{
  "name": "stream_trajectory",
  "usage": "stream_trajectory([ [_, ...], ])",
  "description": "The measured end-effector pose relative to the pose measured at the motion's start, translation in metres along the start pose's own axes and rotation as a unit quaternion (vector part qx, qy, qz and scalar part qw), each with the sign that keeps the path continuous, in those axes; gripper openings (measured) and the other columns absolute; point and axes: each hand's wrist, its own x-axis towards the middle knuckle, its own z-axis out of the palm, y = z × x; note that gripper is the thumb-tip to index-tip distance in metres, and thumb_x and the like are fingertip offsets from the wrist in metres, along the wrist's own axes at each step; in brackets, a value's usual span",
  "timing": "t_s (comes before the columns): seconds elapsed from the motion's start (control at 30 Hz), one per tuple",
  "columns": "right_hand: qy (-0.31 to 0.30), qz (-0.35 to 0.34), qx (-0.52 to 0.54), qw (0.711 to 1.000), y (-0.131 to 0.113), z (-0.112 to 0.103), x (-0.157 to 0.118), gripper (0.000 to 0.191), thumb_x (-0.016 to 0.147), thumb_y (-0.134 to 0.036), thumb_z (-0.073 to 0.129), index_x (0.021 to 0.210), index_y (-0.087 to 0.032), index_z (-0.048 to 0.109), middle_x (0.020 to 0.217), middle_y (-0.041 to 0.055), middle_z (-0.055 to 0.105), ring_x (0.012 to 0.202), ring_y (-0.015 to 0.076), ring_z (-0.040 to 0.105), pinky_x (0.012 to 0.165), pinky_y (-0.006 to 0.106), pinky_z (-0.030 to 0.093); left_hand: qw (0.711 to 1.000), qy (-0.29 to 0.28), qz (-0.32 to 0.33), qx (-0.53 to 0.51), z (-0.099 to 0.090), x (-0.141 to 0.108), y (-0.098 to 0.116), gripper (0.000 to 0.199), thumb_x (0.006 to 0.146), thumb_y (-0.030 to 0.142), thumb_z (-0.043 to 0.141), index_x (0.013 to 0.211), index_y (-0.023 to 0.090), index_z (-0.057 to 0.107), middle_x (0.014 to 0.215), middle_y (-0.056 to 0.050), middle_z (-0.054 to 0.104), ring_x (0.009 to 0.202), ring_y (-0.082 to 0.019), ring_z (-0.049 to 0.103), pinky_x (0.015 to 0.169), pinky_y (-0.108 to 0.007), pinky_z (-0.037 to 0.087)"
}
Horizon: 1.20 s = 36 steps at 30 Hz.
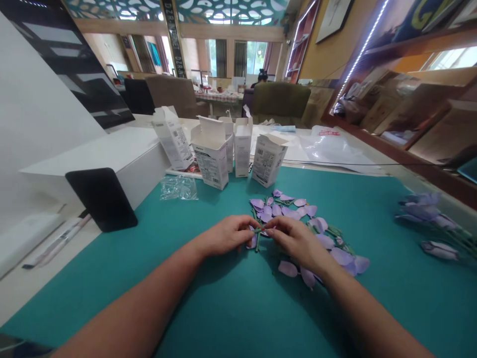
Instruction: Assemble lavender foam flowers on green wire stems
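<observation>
My left hand [229, 233] and my right hand [296, 241] meet over the middle of a green mat [208, 313], fingertips almost touching. Between them is a short green stem piece [258, 230], pinched from both sides. The fingers partly cover it, so its far end is hard to make out. Loose lilac petals [276, 211] and small green stem bits lie just beyond the hands. More petals [342, 257] spread to the right, around and beside my right wrist. Two separate petals [288, 268] rest below my right hand.
Several white cardboard boxes [211, 161] stand at the mat's far edge. A crumpled clear plastic wrapper [179, 188] lies before them. At the left, a black tablet-like panel [101, 199] leans near a large white box [143, 154]. Lilac flowers [421, 209] with stems lie far right.
</observation>
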Motion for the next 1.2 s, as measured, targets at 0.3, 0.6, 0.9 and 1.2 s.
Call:
stream_trajectory([
  [0.3, -0.069, -0.156, -0.183, 0.968, 0.003, 0.004, -0.011, 0.019, 0.088, -0.024, 0.046, 0.079, -0.019, 0.062, 0.07, 0.0014, 0.062, 0.063, 0.0132, 0.052, 0.058, 0.023, 0.034, 0.985, -0.04, 0.074, 0.153, 0.0, 0.0, -0.003, 0.022, 0.084, 0.026, 0.048, 0.087, 0.016, 0.067, 0.073, 0.001, 0.06, 0.067, -0.012, 0.051, 0.062, -0.02, 0.036],
  [0.6, -0.108, -0.145, -0.146, 0.973, -0.006, 0.006, -0.021, 0.02, 0.087, -0.023, 0.048, 0.069, -0.018, 0.056, 0.064, -0.0014, 0.054, 0.059, 0.0114, 0.046, 0.055, 0.023, 0.029, 0.969, -0.087, 0.135, 0.186, 0.001, -0.003, -0.002, 0.018, 0.086, 0.025, 0.051, 0.082, 0.019, 0.067, 0.068, 0.002, 0.059, 0.064, -0.012, 0.051, 0.059, -0.019, 0.034],
  [0.9, -0.057, -0.079, -0.118, 0.988, 0.006, -0.014, -0.029, 0.027, 0.087, -0.03, 0.046, 0.063, -0.02, 0.049, 0.058, -0.002, 0.051, 0.057, 0.013, 0.046, 0.054, 0.024, 0.031, 0.968, -0.064, 0.142, 0.199, -0.01, 0.001, -0.007, 0.022, 0.09, 0.028, 0.048, 0.094, 0.02, 0.068, 0.084, -0.001, 0.068, 0.075, -0.014, 0.058, 0.067, -0.019, 0.038],
  [1.2, 0.063, -0.012, -0.162, 0.985, 0.016, -0.023, -0.021, 0.012, 0.08, -0.032, 0.054, 0.079, -0.022, 0.059, 0.065, 0.0006, 0.061, 0.061, 0.0165, 0.053, 0.056, 0.027, 0.035, 0.976, -0.024, 0.077, 0.2, -0.004, 0.001, -0.001, 0.023, 0.089, 0.028, 0.047, 0.095, 0.018, 0.067, 0.083, -0.002, 0.068, 0.076, -0.015, 0.058, 0.066, -0.021, 0.038],
])
